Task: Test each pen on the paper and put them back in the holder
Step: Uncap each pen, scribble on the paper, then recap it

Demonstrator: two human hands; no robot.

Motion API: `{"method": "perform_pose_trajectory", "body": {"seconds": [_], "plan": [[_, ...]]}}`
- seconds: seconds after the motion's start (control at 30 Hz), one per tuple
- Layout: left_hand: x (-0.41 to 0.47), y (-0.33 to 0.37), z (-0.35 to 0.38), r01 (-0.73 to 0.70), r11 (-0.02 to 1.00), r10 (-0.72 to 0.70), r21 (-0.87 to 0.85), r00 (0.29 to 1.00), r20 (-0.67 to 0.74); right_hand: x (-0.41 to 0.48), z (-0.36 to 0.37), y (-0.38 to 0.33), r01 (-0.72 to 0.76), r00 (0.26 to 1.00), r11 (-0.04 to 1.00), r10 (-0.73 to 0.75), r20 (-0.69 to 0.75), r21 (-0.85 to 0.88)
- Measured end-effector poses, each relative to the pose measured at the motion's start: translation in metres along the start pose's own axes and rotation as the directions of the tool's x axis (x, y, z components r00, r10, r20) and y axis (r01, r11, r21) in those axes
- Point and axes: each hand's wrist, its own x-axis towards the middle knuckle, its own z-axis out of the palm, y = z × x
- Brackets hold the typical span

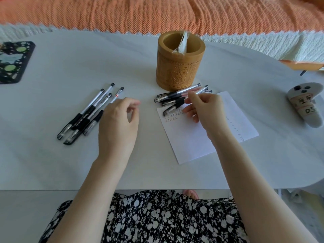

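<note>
Fingers [191,95] of right hand [205,111] pinch a gel pen [175,106] above the paper [192,142] — left hand [118,121] loosely curled, empty, beside loose pens [87,113].

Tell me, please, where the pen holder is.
Head view: the pen holder stands far centre on the table, just behind the pens piled at the paper's top edge.

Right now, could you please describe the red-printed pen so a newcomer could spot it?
Find the bamboo holder on the white table; left of it lies a fan of pens. Take the rightmost pen, beside the left hand: its clear barrel alone carries red print.
</note>
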Motion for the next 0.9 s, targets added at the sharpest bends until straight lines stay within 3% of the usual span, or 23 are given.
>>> {"method": "perform_pose_trajectory", "body": {"seconds": [0.13, 0.43, 0.7, 0.9], "plan": [[0.005, -0.011, -0.004, 0.033, 0.987, -0.029, 0.155, 0.999, -0.026, -0.006, -0.007, -0.001, 0.012, 1.0, 1.0, -0.013, 0.016, 0.02], [0.013, -0.021, -0.006, 0.086, 0.964, -0.082, 0.251, 0.996, -0.027, -0.009, -0.011, 0.004, 0.006, 0.999, 1.0, -0.007, 0.043, 0.019], [0.013, -0.017, -0.007, 0.114, 0.988, -0.109, 0.104, 0.993, -0.051, -0.01, -0.012, 0.003, 0.031, 0.996, 0.997, -0.036, 0.081, 0.066], [0.003, 0.007, -0.009, -0.053, 0.987, 0.044, -0.149, 0.997, -0.062, -0.011, -0.019, 0.001, 0.084, 0.994, 0.995, -0.087, 0.07, 0.053]]}}
